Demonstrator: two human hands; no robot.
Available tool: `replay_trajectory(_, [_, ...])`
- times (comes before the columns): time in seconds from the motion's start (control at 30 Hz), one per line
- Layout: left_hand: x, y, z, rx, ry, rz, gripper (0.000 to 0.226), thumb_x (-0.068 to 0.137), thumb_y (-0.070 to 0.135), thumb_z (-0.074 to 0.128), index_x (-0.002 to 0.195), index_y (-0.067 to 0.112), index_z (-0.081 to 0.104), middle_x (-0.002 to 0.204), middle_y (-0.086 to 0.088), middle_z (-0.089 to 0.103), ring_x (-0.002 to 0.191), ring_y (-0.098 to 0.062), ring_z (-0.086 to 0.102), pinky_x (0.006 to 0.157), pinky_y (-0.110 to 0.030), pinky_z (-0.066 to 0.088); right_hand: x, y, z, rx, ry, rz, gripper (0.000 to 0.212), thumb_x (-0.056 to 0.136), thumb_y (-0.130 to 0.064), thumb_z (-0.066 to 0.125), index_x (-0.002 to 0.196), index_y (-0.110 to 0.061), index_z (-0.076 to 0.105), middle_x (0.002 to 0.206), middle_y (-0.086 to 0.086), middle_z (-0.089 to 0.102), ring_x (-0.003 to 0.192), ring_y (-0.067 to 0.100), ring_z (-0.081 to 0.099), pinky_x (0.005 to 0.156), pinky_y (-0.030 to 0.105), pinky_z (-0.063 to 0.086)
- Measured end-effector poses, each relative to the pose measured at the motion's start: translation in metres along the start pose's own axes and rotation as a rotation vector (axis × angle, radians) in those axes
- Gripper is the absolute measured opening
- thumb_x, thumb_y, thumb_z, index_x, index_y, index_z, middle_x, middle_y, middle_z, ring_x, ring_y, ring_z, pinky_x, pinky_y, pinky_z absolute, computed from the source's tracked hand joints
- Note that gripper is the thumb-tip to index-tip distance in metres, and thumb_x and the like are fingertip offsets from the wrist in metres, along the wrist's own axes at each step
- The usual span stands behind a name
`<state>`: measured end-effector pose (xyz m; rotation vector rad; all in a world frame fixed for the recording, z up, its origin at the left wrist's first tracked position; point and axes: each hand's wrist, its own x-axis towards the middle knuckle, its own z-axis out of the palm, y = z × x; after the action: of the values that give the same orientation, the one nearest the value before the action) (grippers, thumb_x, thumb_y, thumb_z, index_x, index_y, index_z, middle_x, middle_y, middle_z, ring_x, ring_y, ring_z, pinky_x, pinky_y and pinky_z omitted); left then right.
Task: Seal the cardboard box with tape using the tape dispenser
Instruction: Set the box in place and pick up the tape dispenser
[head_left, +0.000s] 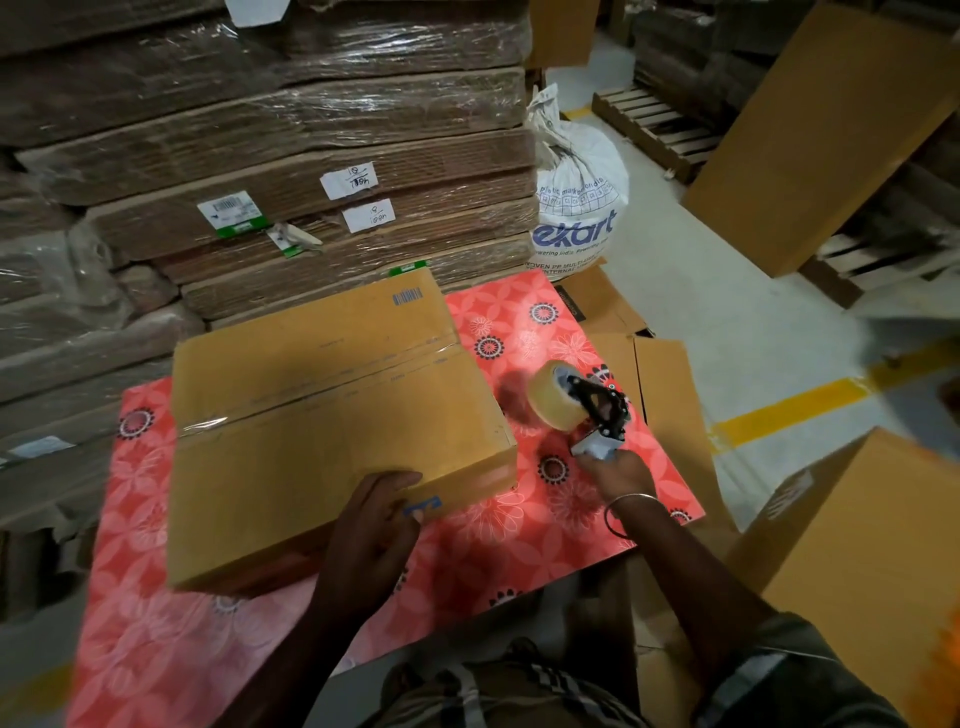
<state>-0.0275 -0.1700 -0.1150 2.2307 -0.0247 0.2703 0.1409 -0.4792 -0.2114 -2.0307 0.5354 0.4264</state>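
The cardboard box (332, 431) is shown lying flat on the left half of a red flower-patterned table top (524, 332), with a wall of shrink-wrapped flattened cartons (291, 156) stacked behind it. A strip of clear tape (311, 387) is seen running across the lid along the centre seam, from the left edge to the far right edge; the brown lid is otherwise plain, apart from a small printed barcode at its far corner and a blue mark on the near side. The near right corner of the box is steadied by the left hand (379, 525), whose fingers are laid over the top edge and curled down the side wall. Just right of the box, clear of it, the tape dispenser (582, 405) is held above the table by the right hand (613, 470), which is clamped around the handle; the tape roll is pointed away from the person.

The seam appears already covered, so the step in hand is judged to be either finishing or a further strip. For a further strip, the box is best kept pinned by the left hand, the dispenser's mouth pressed flat at one edge, and the pull made in one even stroke so that no wrinkles are trapped. To the right, more cardboard boxes (831, 135) and a white woven sack (576, 187) are seen.
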Motion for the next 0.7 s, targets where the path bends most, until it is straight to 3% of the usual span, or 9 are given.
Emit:
replay_trajectory(0.07, [0.004, 0.005, 0.0, -0.02, -0.003, 0.003, 0.032, 0.095, 0.017, 0.062, 0.126, 0.019, 0.065, 0.126, 0.009, 0.061, 0.115, -0.012, 0.064, 0.092, -0.03, 0.054, -0.01, -0.016, -0.011, 0.221, -0.079, 0.024, 0.033, 0.071, -0.041, 0.076, 0.072, -0.013, 0.06, 0.055, 0.006, 0.051, 0.045, 0.022, 0.047, 0.049, 0.027, 0.033])
replay_trajectory(0.17, [0.011, 0.011, 0.004, -0.089, -0.006, -0.033, 0.029, 0.094, 0.019, 0.063, 0.122, 0.024, 0.067, 0.121, 0.01, 0.063, 0.11, -0.013, 0.066, 0.086, -0.021, 0.054, -0.028, -0.04, -0.033, 0.502, -0.354, 0.109, 0.021, 0.079, -0.029, 0.064, 0.07, -0.017, 0.05, 0.053, 0.0, 0.035, 0.041, 0.013, 0.027, 0.041, 0.021, 0.019])
replay_trajectory(0.27, [0.019, 0.013, 0.011, -0.134, -0.032, -0.065, 0.029, 0.095, 0.02, 0.063, 0.122, 0.029, 0.067, 0.12, 0.011, 0.065, 0.11, -0.015, 0.066, 0.085, -0.025, 0.055, -0.04, -0.051, -0.05, 0.805, -0.725, 0.165, 0.007, 0.077, -0.021, 0.056, 0.078, -0.014, 0.054, 0.057, -0.004, 0.037, 0.041, 0.008, 0.031, 0.036, 0.02, 0.025])
replay_trajectory(0.33, [0.025, 0.017, 0.017, -0.172, -0.046, -0.079, 0.029, 0.096, 0.014, 0.064, 0.121, 0.029, 0.067, 0.119, 0.011, 0.066, 0.111, -0.015, 0.066, 0.086, -0.028, 0.057, -0.047, -0.053, -0.054, 0.964, -0.89, 0.157, 0.015, 0.074, -0.014, 0.057, 0.088, -0.008, 0.057, 0.061, -0.001, 0.041, 0.044, 0.009, 0.036, 0.037, 0.021, 0.033])
replay_trajectory(0.43, [0.037, 0.026, 0.024, -0.213, -0.05, -0.12, 0.033, 0.096, 0.008, 0.066, 0.121, 0.029, 0.067, 0.119, 0.012, 0.069, 0.11, -0.012, 0.068, 0.089, -0.033, 0.059, -0.061, -0.063, -0.055, 0.969, -0.984, 0.07, 0.027, 0.071, -0.006, 0.052, 0.097, -0.005, 0.059, 0.068, 0.004, 0.042, 0.051, 0.013, 0.038, 0.045, 0.024, 0.038])
replay_trajectory(0.57, [0.067, 0.027, 0.032, -0.39, -0.094, -0.266, 0.035, 0.094, 0.026, 0.066, 0.128, 0.032, 0.064, 0.119, 0.008, 0.073, 0.111, -0.013, 0.07, 0.098, -0.042, 0.056, -0.077, -0.077, -0.059, 0.963, -1.057, 0.015, 0.028, 0.07, -0.003, 0.048, 0.097, -0.004, 0.054, 0.067, 0.005, 0.04, 0.049, 0.013, 0.038, 0.044, 0.024, 0.035])
replay_trajectory(0.7, [0.1, 0.053, 0.038, -0.754, -0.243, -0.486, 0.037, 0.106, 0.021, 0.051, 0.142, 0.011, 0.054, 0.123, -0.01, 0.074, 0.111, -0.024, 0.073, 0.098, -0.037, 0.057, -0.092, -0.089, -0.067, 0.906, -1.111, -0.046, 0.025, 0.07, -0.002, 0.051, 0.094, -0.002, 0.053, 0.061, 0.005, 0.039, 0.043, 0.012, 0.038, 0.041, 0.021, 0.03])
